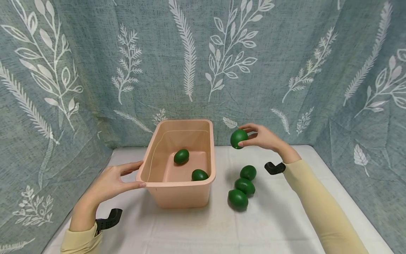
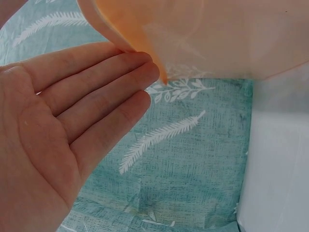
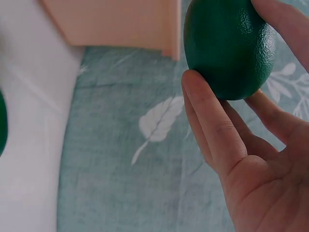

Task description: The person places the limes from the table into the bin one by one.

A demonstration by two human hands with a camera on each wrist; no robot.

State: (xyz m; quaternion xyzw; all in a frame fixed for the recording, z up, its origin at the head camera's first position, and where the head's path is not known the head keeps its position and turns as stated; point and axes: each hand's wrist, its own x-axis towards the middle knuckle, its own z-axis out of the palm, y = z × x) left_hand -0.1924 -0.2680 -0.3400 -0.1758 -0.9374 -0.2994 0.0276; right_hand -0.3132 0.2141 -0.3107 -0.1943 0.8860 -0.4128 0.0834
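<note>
In the head view a peach plastic bin [image 1: 180, 195] stands on the table, with one green avocado [image 1: 181, 156] on its floor and another avocado [image 1: 200, 175] by its front right corner. My left hand [image 1: 109, 181] touches the bin's front left corner, thumb at the front and fingers at the left side. Its fingers [image 2: 104, 92] look straight in the left wrist view. Right of the bin, above the table, my right hand [image 1: 261, 137] holds an oval, pebbly-skinned avocado [image 3: 227, 48] between thumb and fingertips. Under that hand, several avocados [image 1: 244, 186] lie in a row.
A white cloth [image 1: 190, 233] covers the table. Behind it and at both sides hangs a blue-green curtain [image 1: 152, 42] with white leaf prints. The bin's right wall [image 1: 213, 155] rises between the loose avocados and the bin's inside.
</note>
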